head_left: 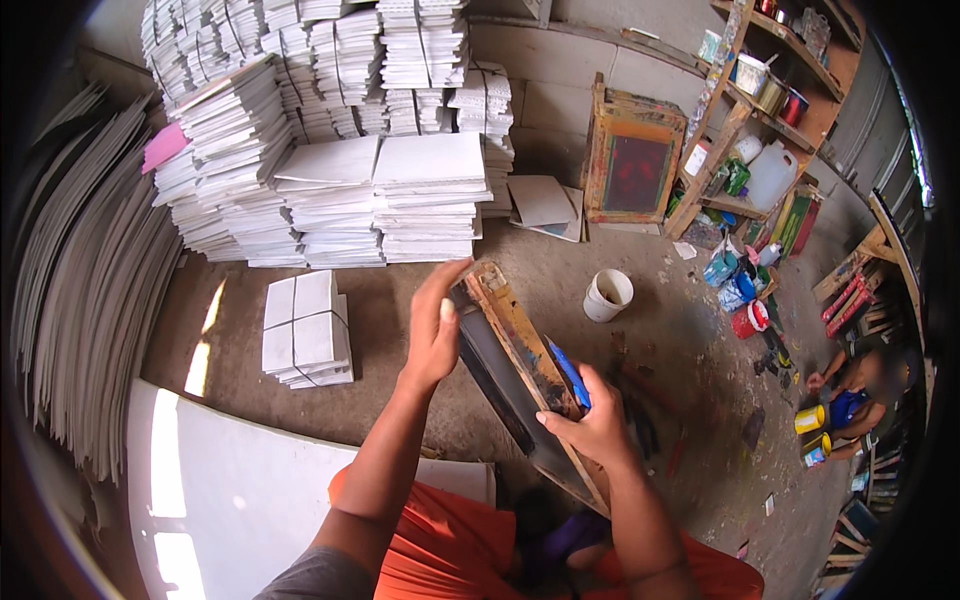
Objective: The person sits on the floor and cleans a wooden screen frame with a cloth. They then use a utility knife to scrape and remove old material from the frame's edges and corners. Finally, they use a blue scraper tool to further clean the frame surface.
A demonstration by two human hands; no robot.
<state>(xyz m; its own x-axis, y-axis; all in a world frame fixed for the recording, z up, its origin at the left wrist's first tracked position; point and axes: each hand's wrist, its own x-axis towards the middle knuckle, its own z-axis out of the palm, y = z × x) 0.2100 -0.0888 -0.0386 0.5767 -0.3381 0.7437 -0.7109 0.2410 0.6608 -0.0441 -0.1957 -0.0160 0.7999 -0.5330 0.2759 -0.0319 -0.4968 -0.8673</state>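
Observation:
In front of me a paint-stained wooden screen-printing frame (525, 345) stands tilted, its mesh side dark grey, its outer edge smeared with ochre. My left hand (437, 325) is wrapped round the far end, with the thumb up and the other fingers partly hidden behind the wood. Closed round a slim blue pen-like tool (568, 372), my right hand (595, 415) also rests against the right-hand edge of the frame. Whether the tool is a pen or a cutter cannot be made out. The frame's lower end reaches down between my forearms, over my orange-clad legs.
White paper stacks (430, 190) line the back wall, and a tied bundle (305, 328) lies left on the floor. A white bucket (608, 295) stands beyond the frame. At right are paint pots (735, 290), a wooden shelf (735, 95) and a crouching person (860, 400). A white board (270, 490) lies near left.

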